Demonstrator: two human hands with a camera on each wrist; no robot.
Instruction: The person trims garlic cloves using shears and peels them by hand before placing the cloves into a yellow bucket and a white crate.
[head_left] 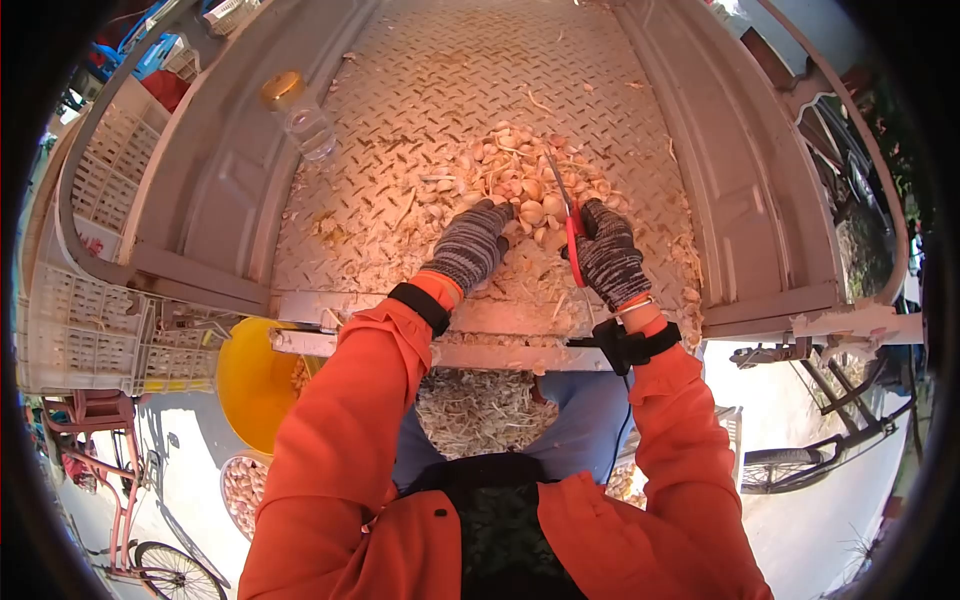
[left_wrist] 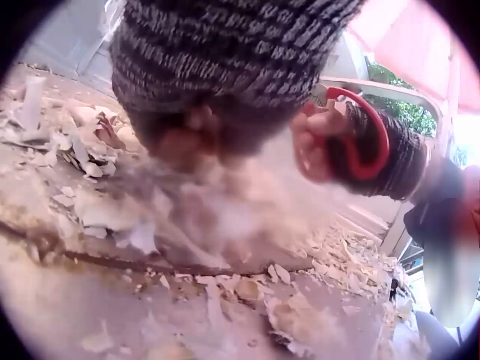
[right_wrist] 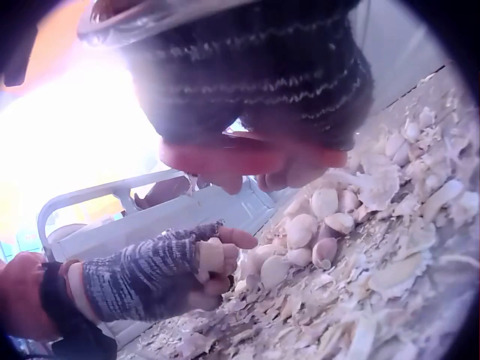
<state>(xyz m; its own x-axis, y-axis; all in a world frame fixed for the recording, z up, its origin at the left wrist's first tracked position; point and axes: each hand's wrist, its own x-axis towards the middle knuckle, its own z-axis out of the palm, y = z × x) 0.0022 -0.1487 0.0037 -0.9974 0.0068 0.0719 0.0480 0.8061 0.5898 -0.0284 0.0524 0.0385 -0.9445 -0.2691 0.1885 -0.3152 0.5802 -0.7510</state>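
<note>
No text, label, brand, number or sign can be read in any of the three views.
</note>
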